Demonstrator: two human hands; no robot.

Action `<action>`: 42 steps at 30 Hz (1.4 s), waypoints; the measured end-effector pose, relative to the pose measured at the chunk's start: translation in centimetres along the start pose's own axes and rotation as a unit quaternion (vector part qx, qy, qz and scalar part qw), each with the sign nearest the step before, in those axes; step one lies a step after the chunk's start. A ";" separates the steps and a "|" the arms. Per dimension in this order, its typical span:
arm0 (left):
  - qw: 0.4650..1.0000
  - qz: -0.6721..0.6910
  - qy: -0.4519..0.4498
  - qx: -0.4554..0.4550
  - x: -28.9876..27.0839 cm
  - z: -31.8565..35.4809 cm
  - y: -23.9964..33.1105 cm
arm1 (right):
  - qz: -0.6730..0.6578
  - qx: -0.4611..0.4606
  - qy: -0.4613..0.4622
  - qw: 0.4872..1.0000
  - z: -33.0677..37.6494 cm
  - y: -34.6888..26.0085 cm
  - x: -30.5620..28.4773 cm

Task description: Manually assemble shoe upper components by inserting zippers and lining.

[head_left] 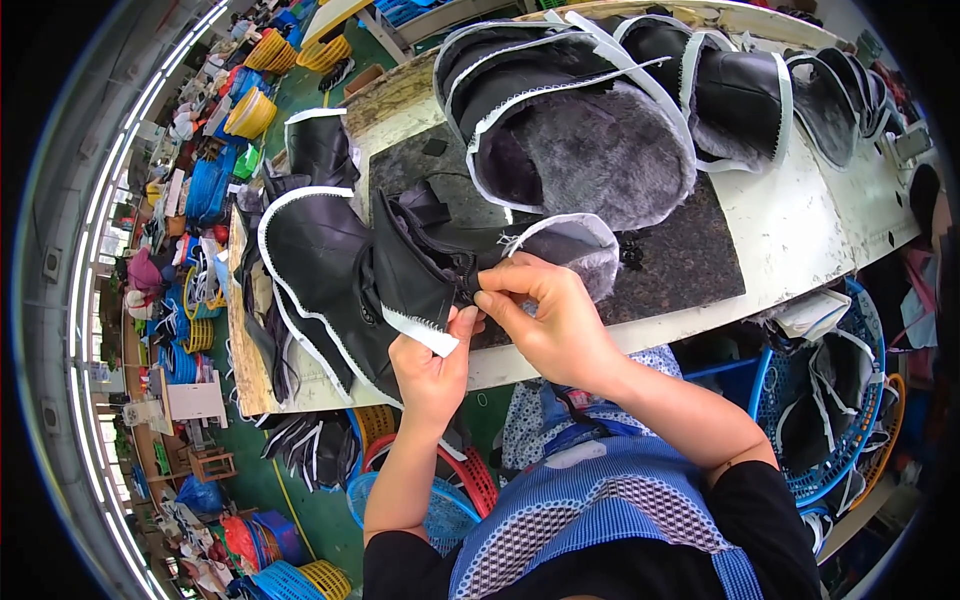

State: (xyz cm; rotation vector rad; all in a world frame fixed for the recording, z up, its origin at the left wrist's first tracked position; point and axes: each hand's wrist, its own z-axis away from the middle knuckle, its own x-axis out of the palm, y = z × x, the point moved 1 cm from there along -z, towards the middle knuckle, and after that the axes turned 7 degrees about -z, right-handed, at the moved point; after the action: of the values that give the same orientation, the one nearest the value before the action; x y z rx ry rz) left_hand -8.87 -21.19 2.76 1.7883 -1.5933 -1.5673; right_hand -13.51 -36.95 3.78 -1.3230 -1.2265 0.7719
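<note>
A black boot upper (408, 268) with a zipper (464, 280) and a white strip along one edge is held up over the table's near side. My left hand (432, 372) is closed on its lower edge, beside the white strip. At the zipper, my right hand (545, 312) pinches the material between thumb and fingers; the fingertips of both hands nearly meet. Just behind my right hand lies a grey-lined piece (585, 245) with a white border. More black uppers (318, 245) with white edging lie left of the held one.
A dark speckled slab (690, 262) lies on the pale worktable (830, 205). Stacked fur-lined boot pieces (610, 150) fill its far side, with more black pieces (735, 100) to the right. Blue baskets (768, 400) of pieces stand below the near edge. Yellow baskets (250, 112) and workbenches stand across the green floor.
</note>
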 end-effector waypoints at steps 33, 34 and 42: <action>0.997 -0.026 -0.068 0.023 -1.2 -1.1 3.5 | 0.126 -0.072 -0.111 0.983 -1.4 -3.7 -2.2; 0.997 -0.027 -0.068 0.022 -1.1 -0.9 3.8 | 0.125 -0.072 -0.112 0.983 -1.3 -3.6 -2.1; 0.997 -0.031 -0.051 -0.045 -1.9 -0.8 6.1 | -0.050 0.059 -0.103 0.992 -0.2 -3.2 -1.4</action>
State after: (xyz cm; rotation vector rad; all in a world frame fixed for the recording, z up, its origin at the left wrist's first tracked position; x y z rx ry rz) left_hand -11.08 -22.10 8.73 1.7517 -1.4982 -1.7550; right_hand -14.39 -38.79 6.62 -1.0977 -1.3772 0.9112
